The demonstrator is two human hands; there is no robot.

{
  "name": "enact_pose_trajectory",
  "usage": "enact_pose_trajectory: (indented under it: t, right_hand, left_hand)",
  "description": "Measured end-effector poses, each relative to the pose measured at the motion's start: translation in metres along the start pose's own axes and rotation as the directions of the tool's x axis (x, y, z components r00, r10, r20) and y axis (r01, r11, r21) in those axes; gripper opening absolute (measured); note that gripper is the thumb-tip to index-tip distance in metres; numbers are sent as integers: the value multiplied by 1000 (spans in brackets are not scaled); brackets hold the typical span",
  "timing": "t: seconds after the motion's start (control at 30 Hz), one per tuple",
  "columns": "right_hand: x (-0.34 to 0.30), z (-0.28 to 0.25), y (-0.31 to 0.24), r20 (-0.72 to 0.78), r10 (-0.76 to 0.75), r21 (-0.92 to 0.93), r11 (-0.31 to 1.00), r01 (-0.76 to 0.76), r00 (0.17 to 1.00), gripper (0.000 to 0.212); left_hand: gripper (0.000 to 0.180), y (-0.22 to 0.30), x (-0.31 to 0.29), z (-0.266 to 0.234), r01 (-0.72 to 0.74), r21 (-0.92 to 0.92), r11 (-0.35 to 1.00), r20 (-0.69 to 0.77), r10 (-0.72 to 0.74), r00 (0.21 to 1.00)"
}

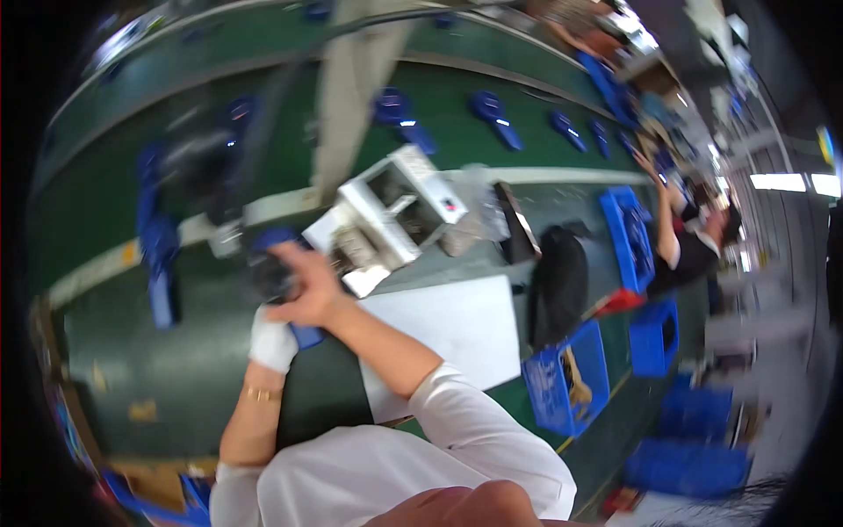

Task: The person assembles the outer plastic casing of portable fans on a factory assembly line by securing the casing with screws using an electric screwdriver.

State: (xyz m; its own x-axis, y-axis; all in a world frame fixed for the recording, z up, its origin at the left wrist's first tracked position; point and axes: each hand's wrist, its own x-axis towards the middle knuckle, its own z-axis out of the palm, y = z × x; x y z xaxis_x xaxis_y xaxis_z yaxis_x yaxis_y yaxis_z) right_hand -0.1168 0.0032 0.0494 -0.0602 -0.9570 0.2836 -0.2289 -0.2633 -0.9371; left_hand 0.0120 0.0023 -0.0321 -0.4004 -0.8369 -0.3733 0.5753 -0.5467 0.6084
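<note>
My left hand (275, 341), in a white glove, is closed around a blue handled device (307, 336), its fingers partly hidden behind the right hand. Bare and curled, my right hand (314, 285) grips the same device near its dark round head (268, 274). Motion blur hides the exact finger contact. Above the hands hangs a dark, blurred tool (224, 233) with a pale tip. Just to the right stands an open white box-shaped fixture (399, 206). A white sheet (448, 334) lies beside my right forearm.
Similar blue devices (496, 120) lie along the green belt (290, 114) behind a pale rail. More rest at left (160, 263). A black bag (559, 281), a blue bin (566, 378) and a blue tray (625, 237) stand at right. A co-worker (694, 246) works beyond.
</note>
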Motion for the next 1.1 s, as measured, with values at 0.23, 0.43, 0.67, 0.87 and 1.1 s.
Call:
enact_pose_trajectory:
  t: [0.23, 0.43, 0.67, 0.87, 1.1]
  right_hand:
    - [9, -1, -22, -160, -271, 152, 943, 295, 949, 60]
    - [1, -30, -38, -412, -335, -113, 942, 317, 848, 80]
    - [8, -35, -38, -432, -232, -90, 973, 215, 871, 72]
    - [-2, -29, -13, -498, 9, 307, 937, 166, 867, 68]
    - [13, -12, -43, -374, 25, 538, 820, 195, 927, 90]
  left_hand:
    - [47, -26, 39, -23, 174, 69, 982, 339, -187, 922]
    - [38, 16, -8, 29, 141, 170, 975, 114, -162, 980]
    - [41, 29, -30, 53, 152, 317, 936, 105, -194, 975]
    - [41, 16, -25, 52, 85, 440, 894, 41, -115, 993]
    - [28, 17, -27, 59, 72, 515, 854, 17, -94, 995]
